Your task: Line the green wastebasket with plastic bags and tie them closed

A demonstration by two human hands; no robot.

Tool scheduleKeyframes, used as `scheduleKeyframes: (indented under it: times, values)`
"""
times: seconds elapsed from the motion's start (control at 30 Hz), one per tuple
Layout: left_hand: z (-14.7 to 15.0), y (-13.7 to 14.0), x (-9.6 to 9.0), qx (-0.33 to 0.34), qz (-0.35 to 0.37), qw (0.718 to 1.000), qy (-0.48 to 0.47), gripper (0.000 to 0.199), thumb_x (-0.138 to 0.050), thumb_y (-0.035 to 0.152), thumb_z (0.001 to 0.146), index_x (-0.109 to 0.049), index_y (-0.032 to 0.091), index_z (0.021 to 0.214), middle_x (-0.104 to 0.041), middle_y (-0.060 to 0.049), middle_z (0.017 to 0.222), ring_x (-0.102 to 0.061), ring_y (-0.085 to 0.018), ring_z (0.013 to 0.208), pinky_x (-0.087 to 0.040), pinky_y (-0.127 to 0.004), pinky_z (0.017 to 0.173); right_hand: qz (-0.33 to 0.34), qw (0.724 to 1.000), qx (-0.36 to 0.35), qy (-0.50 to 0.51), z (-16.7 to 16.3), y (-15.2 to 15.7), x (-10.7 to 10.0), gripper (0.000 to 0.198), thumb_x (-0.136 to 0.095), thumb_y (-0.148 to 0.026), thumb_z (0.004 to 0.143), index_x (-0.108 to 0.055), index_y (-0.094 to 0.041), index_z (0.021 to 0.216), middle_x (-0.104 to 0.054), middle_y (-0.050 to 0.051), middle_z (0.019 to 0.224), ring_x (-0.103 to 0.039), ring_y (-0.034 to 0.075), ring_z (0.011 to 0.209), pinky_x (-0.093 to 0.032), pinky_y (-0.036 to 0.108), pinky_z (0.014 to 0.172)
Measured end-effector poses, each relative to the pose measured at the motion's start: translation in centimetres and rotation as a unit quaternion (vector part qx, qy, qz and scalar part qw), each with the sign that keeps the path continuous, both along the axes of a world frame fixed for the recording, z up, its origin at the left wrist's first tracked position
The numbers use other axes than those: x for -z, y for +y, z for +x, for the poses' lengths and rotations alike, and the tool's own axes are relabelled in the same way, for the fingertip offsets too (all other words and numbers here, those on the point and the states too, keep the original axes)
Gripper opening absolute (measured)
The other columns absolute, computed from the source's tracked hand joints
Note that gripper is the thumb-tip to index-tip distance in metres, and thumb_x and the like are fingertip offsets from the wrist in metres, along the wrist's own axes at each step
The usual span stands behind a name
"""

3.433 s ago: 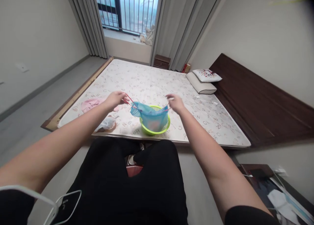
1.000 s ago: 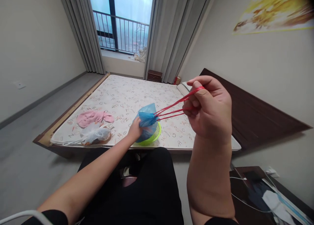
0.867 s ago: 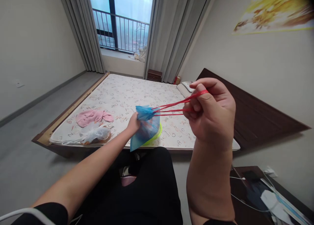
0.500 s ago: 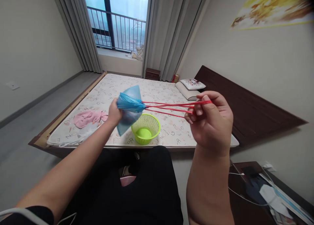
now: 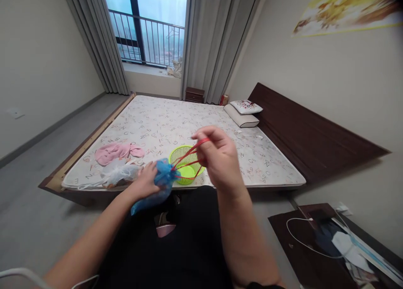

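Note:
A thin blue drawstring plastic bag (image 5: 164, 173) is bunched up in front of me, and its lower part droops toward my lap. My left hand (image 5: 145, 180) is on the bag's left side, the bag between thumb and fingers; the fingertips are partly hidden. Red drawstrings (image 5: 189, 154) run slackly from the gathered mouth to my right hand (image 5: 222, 158), which pinches their looped end between thumb and forefinger. Behind the strings, a yellow-green plastic basket (image 5: 181, 150) stands on the mattress near its front edge.
A pink cloth (image 5: 110, 152) and a clear plastic bag (image 5: 118, 171) lie on the mattress (image 5: 151, 112) at left. Pillows (image 5: 242, 114) rest by the dark headboard (image 5: 302, 125). At lower right, a bedside table (image 5: 283, 226) bears a white cable and other items.
Both hands have come lower, and my right hand has moved left toward the bag. The red drawstrings, taut before, now hang slack. The bag has dropped from above the mattress toward my lap.

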State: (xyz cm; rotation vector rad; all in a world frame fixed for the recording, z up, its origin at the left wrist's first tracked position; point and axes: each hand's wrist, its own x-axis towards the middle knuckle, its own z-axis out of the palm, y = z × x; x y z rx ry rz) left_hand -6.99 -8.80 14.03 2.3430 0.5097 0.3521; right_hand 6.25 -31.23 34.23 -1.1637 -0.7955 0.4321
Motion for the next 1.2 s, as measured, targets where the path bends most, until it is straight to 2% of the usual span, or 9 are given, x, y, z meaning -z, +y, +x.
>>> scheduleKeyframes:
  times: [0.17, 0.23, 0.33, 0.43, 0.53, 0.73, 0.83, 1.0, 1.2]
  values:
    - [-1.5, -3.5, -6.3, 0.148, -0.125, 0.980, -0.048, 0.103, -0.087, 0.042, 0.069, -0.039, 0.033, 0.159, -0.048, -0.013, 0.157, -0.038, -0.039, 0.149, -0.036, -0.054, 0.118, -0.046, 0.996, -0.069, -0.015, -1.0, 2.4, 1.2, 0.028, -0.071, -0.050, 0.087, -0.066, -0.024, 0.092, -0.052, -0.003, 0.072, -0.045, 0.010, 0.062, -0.037, 0.023, 0.051]
    - [-1.2, -5.0, -8.8, 0.160, -0.203, 0.958, -0.126, 0.098, -0.084, 0.040, 0.075, -0.036, 0.033, 0.160, -0.054, -0.013, 0.151, -0.046, -0.036, 0.144, -0.041, -0.050, 0.115, -0.050, 0.996, -0.076, -0.007, -0.9, 2.7, 1.5, 0.027, -0.072, -0.049, 0.086, -0.066, -0.024, 0.092, -0.053, -0.003, 0.073, -0.045, 0.010, 0.061, -0.037, 0.023, 0.051]
    - [-0.2, -6.9, -10.9, 0.123, -0.291, 0.931, -0.184, 0.068, -0.078, 0.040, 0.083, -0.056, 0.027, 0.146, -0.069, -0.012, 0.128, -0.064, -0.032, 0.122, -0.052, -0.045, 0.103, -0.060, 0.995, -0.073, -0.004, -0.6, 2.4, 1.8, 0.027, -0.074, -0.048, 0.085, -0.067, -0.024, 0.095, -0.055, -0.003, 0.075, -0.045, 0.009, 0.060, -0.036, 0.023, 0.051]
    - [0.2, -7.9, -11.1, 0.071, -0.333, 0.916, -0.213, 0.039, -0.074, 0.040, 0.088, -0.070, 0.023, 0.122, -0.073, -0.006, 0.093, -0.071, -0.021, 0.086, -0.058, -0.035, 0.081, -0.073, 0.995, -0.061, -0.014, -0.2, 2.0, 2.2, 0.029, -0.075, -0.048, 0.084, -0.068, -0.023, 0.097, -0.058, -0.002, 0.078, -0.047, 0.010, 0.062, -0.035, 0.022, 0.051]
    - [-0.3, -8.0, -10.4, 0.053, -0.345, 0.899, -0.266, 0.037, -0.068, 0.039, 0.092, -0.065, 0.029, 0.128, -0.064, 0.001, 0.078, -0.057, -0.011, 0.057, -0.050, -0.025, 0.058, -0.084, 0.996, -0.042, -0.009, 0.5, 1.6, 2.7, 0.030, -0.075, -0.049, 0.084, -0.068, -0.022, 0.097, -0.060, -0.001, 0.077, -0.048, 0.010, 0.061, -0.034, 0.022, 0.051]
    - [-1.0, -8.2, -10.5, 0.106, -0.094, 0.975, -0.170, 0.021, -0.064, 0.033, 0.090, -0.078, 0.028, 0.106, -0.066, -0.004, 0.084, -0.058, -0.018, 0.073, -0.048, -0.030, 0.070, -0.073, 0.997, 0.007, 0.020, 0.6, 1.8, 4.0, 0.023, -0.073, -0.043, 0.085, -0.065, -0.023, 0.091, -0.054, -0.004, 0.073, -0.042, 0.010, 0.057, -0.032, 0.023, 0.049]
    - [-0.5, -8.9, -11.0, 0.117, -0.046, 0.986, -0.111, 0.018, -0.067, 0.036, 0.088, -0.078, 0.024, 0.097, -0.063, -0.003, 0.074, -0.054, -0.017, 0.066, -0.044, -0.028, 0.064, -0.076, 0.997, 0.011, 0.017, -0.6, 2.3, 4.2, 0.023, -0.071, -0.043, 0.086, -0.066, -0.024, 0.098, -0.054, -0.004, 0.077, -0.043, 0.010, 0.058, -0.035, 0.023, 0.052]
    - [-0.3, -9.2, -10.9, 0.252, -0.186, 0.950, 0.014, 0.033, -0.060, 0.042, 0.095, -0.074, 0.019, 0.076, -0.062, -0.002, 0.063, -0.054, -0.014, 0.056, -0.040, -0.023, 0.055, -0.078, 0.996, -0.040, 0.029, -1.2, 3.2, 4.6, 0.030, -0.070, -0.048, 0.088, -0.066, -0.025, 0.107, -0.054, -0.004, 0.077, -0.044, 0.010, 0.059, -0.037, 0.023, 0.054]
    - [-0.9, -6.3, -9.1, 0.135, -0.443, 0.883, -0.080, 0.041, -0.069, 0.057, 0.086, -0.070, 0.016, 0.089, -0.044, 0.006, 0.044, -0.033, -0.006, 0.035, -0.027, -0.017, 0.038, -0.046, 0.993, 0.002, 0.111, 2.5, 2.9, 7.1, 0.033, -0.069, -0.054, 0.087, -0.070, -0.022, 0.095, -0.066, 0.003, 0.093, -0.055, 0.010, 0.072, -0.044, 0.021, 0.060]
